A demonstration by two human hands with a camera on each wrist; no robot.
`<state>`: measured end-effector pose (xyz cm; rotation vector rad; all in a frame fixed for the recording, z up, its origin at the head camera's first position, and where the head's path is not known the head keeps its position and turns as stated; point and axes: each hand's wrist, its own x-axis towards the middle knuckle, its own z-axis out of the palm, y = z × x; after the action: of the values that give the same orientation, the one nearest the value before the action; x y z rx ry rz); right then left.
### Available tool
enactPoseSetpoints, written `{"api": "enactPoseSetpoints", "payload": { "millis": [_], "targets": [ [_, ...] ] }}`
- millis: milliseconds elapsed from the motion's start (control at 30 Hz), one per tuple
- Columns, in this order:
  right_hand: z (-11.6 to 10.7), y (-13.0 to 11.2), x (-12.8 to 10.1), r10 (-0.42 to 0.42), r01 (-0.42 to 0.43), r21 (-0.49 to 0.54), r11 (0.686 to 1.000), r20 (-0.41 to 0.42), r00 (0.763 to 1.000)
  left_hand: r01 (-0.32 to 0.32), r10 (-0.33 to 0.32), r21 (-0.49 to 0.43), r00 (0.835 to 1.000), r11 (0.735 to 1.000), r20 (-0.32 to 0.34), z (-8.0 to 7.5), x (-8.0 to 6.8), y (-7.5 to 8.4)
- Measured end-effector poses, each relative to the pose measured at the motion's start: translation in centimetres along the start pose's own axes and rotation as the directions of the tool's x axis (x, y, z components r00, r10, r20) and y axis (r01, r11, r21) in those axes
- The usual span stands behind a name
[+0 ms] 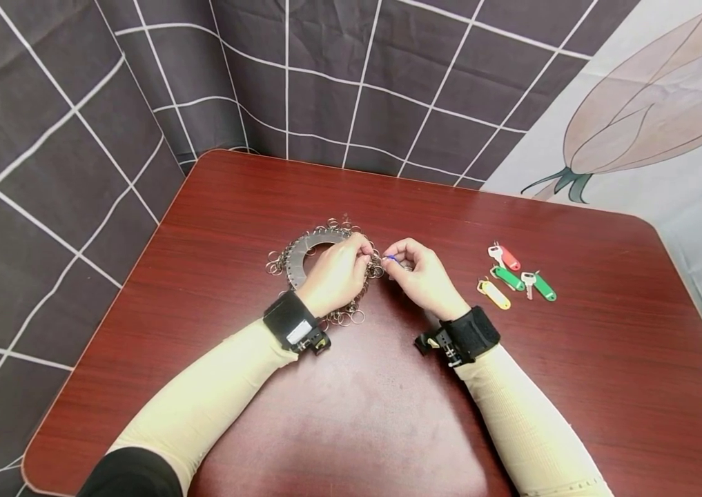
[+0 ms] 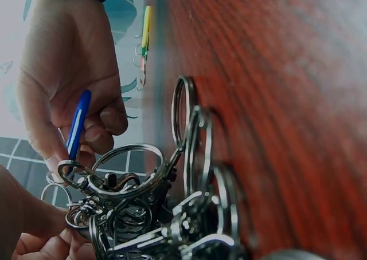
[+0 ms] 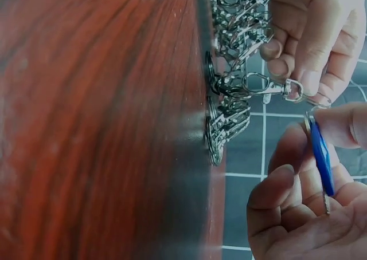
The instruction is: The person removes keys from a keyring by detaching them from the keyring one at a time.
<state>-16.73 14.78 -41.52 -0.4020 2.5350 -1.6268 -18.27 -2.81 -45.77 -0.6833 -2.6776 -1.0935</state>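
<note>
A flat round metal ring plate (image 1: 296, 262), hung all round with small swivel clasps and split rings, lies on the table. My left hand (image 1: 338, 273) is over its right side and pinches a split ring at the end of a swivel clasp (image 3: 275, 88). Just to the right, my right hand (image 1: 422, 276) pinches a blue key tag (image 3: 322, 160) by its ring end between thumb and fingers. A thin metal edge, like a key's, shows behind the tag. In the right wrist view both hands' fingertips nearly meet where the tag's small ring and the split ring come together.
To the right on the table lie more keys with tags: a red tag (image 1: 509, 259), a green tag (image 1: 508, 278), another green tag (image 1: 545, 286) and a yellow tag (image 1: 495, 295). The reddish-brown table (image 1: 574, 386) ends at a dark checked curtain (image 1: 326, 96).
</note>
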Motion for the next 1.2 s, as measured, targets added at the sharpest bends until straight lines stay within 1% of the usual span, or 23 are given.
{"api": "enactPoseSetpoints", "payload": {
  "millis": [100,200,333,467,700,833,1000,1100,1200],
  "targets": [
    [0.0,0.2,0.0,0.009,-0.009,-0.002,1.0,0.018,1.0,-0.006,0.006,0.0,1.0,1.0,-0.011,-0.1,0.0,0.0],
    [0.1,1.7,0.5,0.002,-0.002,-0.008,1.0,0.004,1.0,-0.004,0.004,-0.005,1.0,1.0,-0.001,-0.2,-0.1,0.1],
    [0.1,3.9,1.1,-0.01,0.009,-0.014,1.0,-0.022,1.0,-0.001,0.001,-0.009,0.999,1.0,0.032,-0.3,-0.1,0.3],
    [0.1,4.0,1.1,-0.018,0.017,-0.016,1.0,-0.046,0.999,-0.011,0.01,0.005,0.999,1.0,0.052,-0.3,0.0,0.4],
    [0.1,4.0,1.1,-0.02,0.02,-0.001,1.0,-0.067,0.998,-0.046,0.046,0.01,0.998,0.999,0.045,-0.2,0.0,0.4],
    [0.1,4.0,1.1,-0.033,0.036,0.02,0.999,-0.098,0.995,-0.062,0.061,0.014,0.997,0.998,0.045,0.0,0.0,0.3],
    [0.1,4.0,1.1,-0.056,0.06,0.027,0.998,-0.144,0.988,-0.057,0.056,0.019,0.997,0.998,0.052,0.1,-0.1,0.3],
    [0.0,4.1,1.2,-0.062,0.066,0.02,0.998,-0.15,0.987,-0.045,0.044,0.024,0.998,0.999,0.054,0.1,0.0,0.2],
    [0.0,4.0,1.2,-0.048,0.05,0.013,0.999,-0.14,0.989,-0.029,0.028,0.02,0.999,0.999,0.046,0.1,0.0,0.2]
  ]
}}
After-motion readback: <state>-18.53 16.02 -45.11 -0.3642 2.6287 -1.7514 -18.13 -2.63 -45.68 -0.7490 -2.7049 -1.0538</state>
